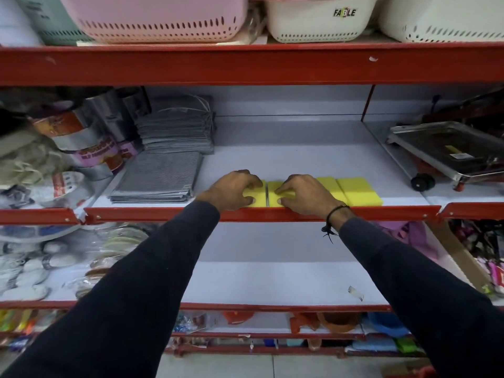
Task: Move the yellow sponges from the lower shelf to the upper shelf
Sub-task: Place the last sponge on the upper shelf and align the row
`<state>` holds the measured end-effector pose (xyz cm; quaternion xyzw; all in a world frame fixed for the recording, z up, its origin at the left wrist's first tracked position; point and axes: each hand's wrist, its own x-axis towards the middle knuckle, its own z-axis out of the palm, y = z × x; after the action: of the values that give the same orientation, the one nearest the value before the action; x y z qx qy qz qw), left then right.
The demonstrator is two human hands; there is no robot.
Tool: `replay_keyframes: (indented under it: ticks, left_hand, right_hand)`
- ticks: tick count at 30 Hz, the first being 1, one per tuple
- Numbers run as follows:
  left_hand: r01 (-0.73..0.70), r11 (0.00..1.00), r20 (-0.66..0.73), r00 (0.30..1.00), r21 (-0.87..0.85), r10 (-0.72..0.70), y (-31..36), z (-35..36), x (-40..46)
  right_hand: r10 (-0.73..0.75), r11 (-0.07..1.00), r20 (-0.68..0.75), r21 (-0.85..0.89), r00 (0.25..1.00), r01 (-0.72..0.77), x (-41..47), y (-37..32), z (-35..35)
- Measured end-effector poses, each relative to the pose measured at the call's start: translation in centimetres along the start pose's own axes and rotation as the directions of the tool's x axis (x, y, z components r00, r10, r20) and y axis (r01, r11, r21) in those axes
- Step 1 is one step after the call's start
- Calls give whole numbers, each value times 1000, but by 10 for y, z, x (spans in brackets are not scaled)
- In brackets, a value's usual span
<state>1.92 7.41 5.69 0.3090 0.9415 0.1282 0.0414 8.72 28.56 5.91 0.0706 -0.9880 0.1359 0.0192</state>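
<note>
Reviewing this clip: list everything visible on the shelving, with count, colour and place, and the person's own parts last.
yellow sponges: four, yellow, a row at the upper shelf's front edge
grey cloths: two stacks, grey, left of the sponges
tape rolls: several, silver, far left
metal tray: one, steel, right
baskets: several, pink, white and green, top shelf
lower shelf: white, bare in the middle
left hand: on the leftmost sponge
right hand: on the second sponge
</note>
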Motion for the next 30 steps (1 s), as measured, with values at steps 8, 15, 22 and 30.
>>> replay_keyframes:
  ticks: [8,15,22,30]
  left_hand:
    - [-63,973,103,994,220,41,20,-3,2]
    - [-62,957,120,992,284,28,26,3,2]
    - [-37,960,123,992,278,2,32,3,2]
    - [-37,948,99,995,317,5,35,5,0]
  right_hand:
    - [46,994,-69,99,997,-39,1,-8,12]
    - [215,977,-183,58,959,-207,-15,52,-26]
    - [244,969,-61,42,968,-242,-30,49,-16]
    - [205,979,-65,24,976,-204,-30,36,-19]
